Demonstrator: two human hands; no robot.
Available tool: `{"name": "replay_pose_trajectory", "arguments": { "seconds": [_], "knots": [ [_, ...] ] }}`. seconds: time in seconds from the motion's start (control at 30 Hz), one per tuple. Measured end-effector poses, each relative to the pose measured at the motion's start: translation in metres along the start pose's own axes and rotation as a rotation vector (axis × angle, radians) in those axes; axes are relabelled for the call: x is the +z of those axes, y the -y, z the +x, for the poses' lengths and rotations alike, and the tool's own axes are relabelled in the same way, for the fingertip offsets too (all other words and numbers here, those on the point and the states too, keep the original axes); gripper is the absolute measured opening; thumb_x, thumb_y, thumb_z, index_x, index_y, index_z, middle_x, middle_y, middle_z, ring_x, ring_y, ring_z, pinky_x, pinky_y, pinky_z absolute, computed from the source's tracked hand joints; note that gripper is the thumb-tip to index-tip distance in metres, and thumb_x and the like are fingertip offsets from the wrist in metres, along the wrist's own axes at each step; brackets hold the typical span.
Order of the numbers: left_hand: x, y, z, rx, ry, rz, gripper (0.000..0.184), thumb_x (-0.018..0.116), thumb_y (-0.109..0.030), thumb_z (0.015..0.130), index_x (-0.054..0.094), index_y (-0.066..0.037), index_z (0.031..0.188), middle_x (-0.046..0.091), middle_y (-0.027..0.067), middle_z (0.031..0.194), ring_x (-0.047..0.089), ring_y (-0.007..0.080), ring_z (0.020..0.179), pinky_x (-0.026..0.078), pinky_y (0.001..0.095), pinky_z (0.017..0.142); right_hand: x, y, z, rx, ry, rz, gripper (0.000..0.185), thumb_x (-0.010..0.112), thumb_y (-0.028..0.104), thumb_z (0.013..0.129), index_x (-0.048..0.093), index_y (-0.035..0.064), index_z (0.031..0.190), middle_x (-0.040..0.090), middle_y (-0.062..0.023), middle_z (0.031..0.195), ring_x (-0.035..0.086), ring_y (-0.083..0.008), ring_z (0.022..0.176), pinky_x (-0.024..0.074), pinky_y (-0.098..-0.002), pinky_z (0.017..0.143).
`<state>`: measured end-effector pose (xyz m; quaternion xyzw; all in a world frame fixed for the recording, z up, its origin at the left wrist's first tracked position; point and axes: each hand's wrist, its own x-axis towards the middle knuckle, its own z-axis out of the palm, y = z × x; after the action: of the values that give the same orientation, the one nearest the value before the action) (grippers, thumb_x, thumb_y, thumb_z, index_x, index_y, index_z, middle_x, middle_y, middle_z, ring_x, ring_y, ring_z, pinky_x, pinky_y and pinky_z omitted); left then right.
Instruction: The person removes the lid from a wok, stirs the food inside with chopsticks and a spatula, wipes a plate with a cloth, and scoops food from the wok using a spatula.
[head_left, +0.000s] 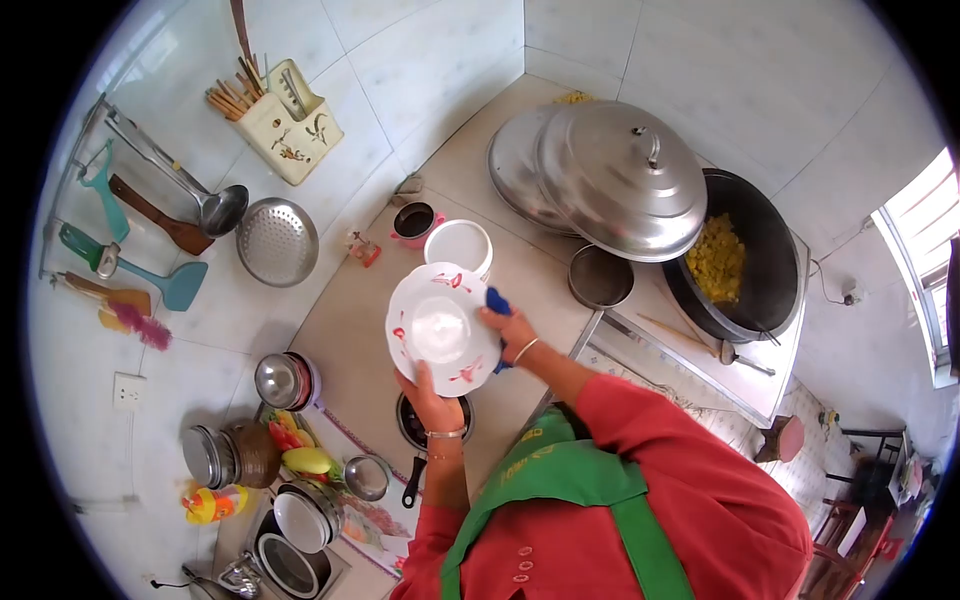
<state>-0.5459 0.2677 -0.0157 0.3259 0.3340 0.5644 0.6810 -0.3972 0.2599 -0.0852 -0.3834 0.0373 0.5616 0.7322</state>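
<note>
A white plate [440,325] with a scalloped rim and red flower marks is tilted up in front of me. My left hand [432,402] grips its lower edge, thumb on the inner face. At the plate's right edge, my right hand [512,332] is closed around a dark blue cloth [497,300], part of which shows behind the rim. Below the plate, a small black frying pan [411,483] is partly hidden by my left hand and forearm. Just beyond the plate stand a white tub [460,243] and a pink-handled mug [414,222].
Large metal lids [620,180] lie at the back, beside a black wok [768,250] holding yellow food. A round metal tin [600,277] stands nearby. Utensils, including a skimmer [278,242], hang on the left wall. Stacked bowls [281,381] and pots [290,562] crowd the lower left.
</note>
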Motion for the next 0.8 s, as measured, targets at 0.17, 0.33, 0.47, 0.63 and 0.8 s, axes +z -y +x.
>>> {"name": "replay_pose_trajectory", "arguments": {
  "seconds": [0.17, 0.33, 0.47, 0.63, 0.8],
  "knots": [
    [-0.029, -0.011, 0.007, -0.207, 0.324, 0.224, 0.042, 0.042, -0.005, 0.083, 0.033, 0.001, 0.123, 0.044, 0.011, 0.117, 0.045, 0.0181, 0.106, 0.037, 0.0297, 0.091, 0.01, 0.089, 0.025, -0.202, 0.445, -0.892, 0.027, 0.069, 0.009, 0.072, 0.06, 0.0047, 0.097, 0.061, -0.0019, 0.087, 0.056, -0.01, 0.077, 0.0473, -0.0255, 0.071],
    [-0.021, -0.005, 0.011, -0.349, 0.31, 0.102, 0.039, 0.044, -0.003, 0.082, 0.036, 0.0, 0.12, 0.048, 0.0107, 0.112, 0.049, 0.0192, 0.1, 0.041, 0.0312, 0.086, 0.078, 0.106, 0.019, -0.357, 1.022, -1.433, 0.028, 0.069, 0.01, 0.07, 0.059, 0.0015, 0.096, 0.062, -0.0056, 0.086, 0.057, -0.0121, 0.079, 0.046, -0.0258, 0.074],
    [-0.017, 0.002, 0.006, -0.279, 0.085, 0.053, 0.039, 0.047, -0.004, 0.081, 0.038, -0.001, 0.119, 0.051, 0.0116, 0.108, 0.052, 0.0227, 0.097, 0.044, 0.0349, 0.085, 0.087, 0.098, 0.015, -0.288, 0.989, -1.466, 0.03, 0.069, 0.011, 0.069, 0.059, 0.0027, 0.096, 0.063, -0.0063, 0.086, 0.057, -0.0124, 0.079, 0.0459, -0.0263, 0.074],
    [-0.025, 0.001, 0.013, -0.232, 0.03, -0.102, 0.04, 0.048, -0.005, 0.081, 0.039, -0.001, 0.119, 0.049, 0.0133, 0.112, 0.051, 0.0243, 0.101, 0.043, 0.0373, 0.086, 0.041, 0.085, 0.009, 0.089, 0.477, -1.144, 0.031, 0.071, 0.014, 0.069, 0.06, 0.0055, 0.096, 0.059, -0.0023, 0.077, 0.056, -0.011, 0.072, 0.0464, -0.0243, 0.066],
    [-0.03, 0.012, 0.03, -0.118, 0.062, -0.204, 0.046, 0.05, -0.013, 0.08, 0.038, 0.001, 0.123, 0.048, 0.0147, 0.119, 0.048, 0.0278, 0.108, 0.04, 0.0436, 0.091, -0.009, -0.005, 0.005, -0.272, 0.071, -0.378, 0.027, 0.069, 0.013, 0.074, 0.056, 0.0032, 0.095, 0.057, 0.0012, 0.081, 0.053, -0.0069, 0.069, 0.046, -0.022, 0.061]
  ]
}}
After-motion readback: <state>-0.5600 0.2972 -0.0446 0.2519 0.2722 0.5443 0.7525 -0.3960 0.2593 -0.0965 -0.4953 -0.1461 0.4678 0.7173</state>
